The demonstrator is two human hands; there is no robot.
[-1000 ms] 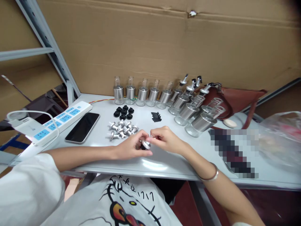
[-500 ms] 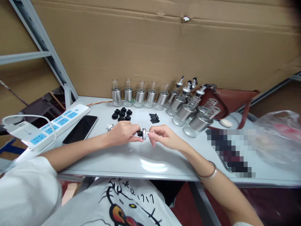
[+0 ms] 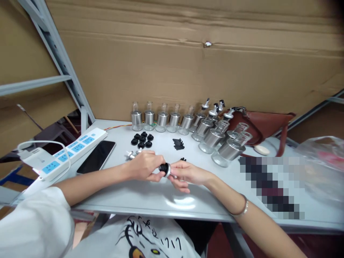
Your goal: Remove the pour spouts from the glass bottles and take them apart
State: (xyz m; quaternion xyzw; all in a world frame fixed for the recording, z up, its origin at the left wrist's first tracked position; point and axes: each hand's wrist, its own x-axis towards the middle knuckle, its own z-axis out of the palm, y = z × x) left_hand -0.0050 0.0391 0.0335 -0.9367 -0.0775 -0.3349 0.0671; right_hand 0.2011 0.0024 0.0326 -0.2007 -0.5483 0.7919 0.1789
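The fingers of the left hand (image 3: 145,165) pinch the black end of a small spout piece (image 3: 165,168), just below the middle of the frame. The fingers of the right hand (image 3: 185,174) curl around its silver end from the other side. The two hands touch each other there, low over the gray table (image 3: 150,195).

Just left of the left hand, a few silver pieces (image 3: 130,154) peek out on the table. The hand hides the rest of them. A little higher sits a small bunch of black rubber caps (image 3: 142,140). To the right of the caps lies a little pile of thin black sticks (image 3: 178,143).

Higher up, near the middle of the frame, a row of small glass bottles with silver sleeves (image 3: 161,119) stands along a brown cardboard wall (image 3: 188,61). More bottles (image 3: 223,139) crowd to the right of the row, and some of them have spouts on top. A brown bag (image 3: 264,122) lies behind them.

At the left of the frame, a black phone (image 3: 96,156) lies flat beside a white and blue power strip (image 3: 72,150). The right wrist wears a silver bangle (image 3: 242,208), toward the lower right. A clear plastic bag (image 3: 322,161) sits at the right edge.
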